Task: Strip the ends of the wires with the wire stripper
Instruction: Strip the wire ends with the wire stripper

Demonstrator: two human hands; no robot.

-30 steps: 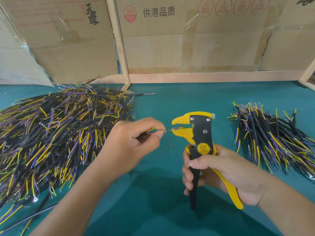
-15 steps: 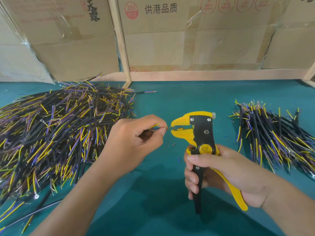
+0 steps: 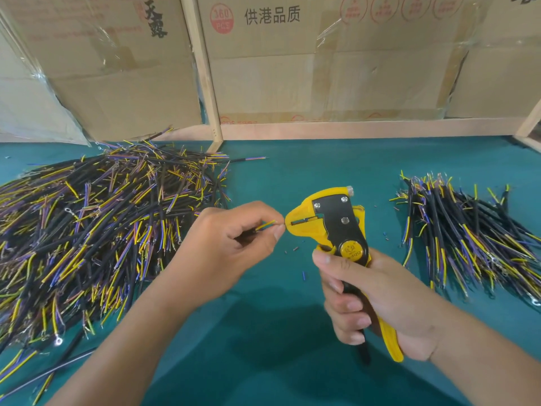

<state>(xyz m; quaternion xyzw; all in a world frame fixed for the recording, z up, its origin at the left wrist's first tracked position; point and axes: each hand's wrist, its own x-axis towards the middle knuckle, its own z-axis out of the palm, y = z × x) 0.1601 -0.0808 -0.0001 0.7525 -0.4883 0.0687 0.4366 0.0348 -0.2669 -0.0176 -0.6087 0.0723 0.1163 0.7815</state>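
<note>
Mostly wire point(image 3: 265, 225) tip inside stripper point(image 3: 328, 222) mouth.

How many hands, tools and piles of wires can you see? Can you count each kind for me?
Hands: 2, the left hand and the right hand
Wire strippers: 1, the yellow wire stripper
Wire piles: 2, the big pile and the small pile
Total: 5

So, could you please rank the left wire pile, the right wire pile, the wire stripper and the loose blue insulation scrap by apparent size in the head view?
1. Left wire pile
2. Right wire pile
3. Wire stripper, though it sits nearer the camera, so its true size against the piles is unsure
4. Blue insulation scrap
</note>
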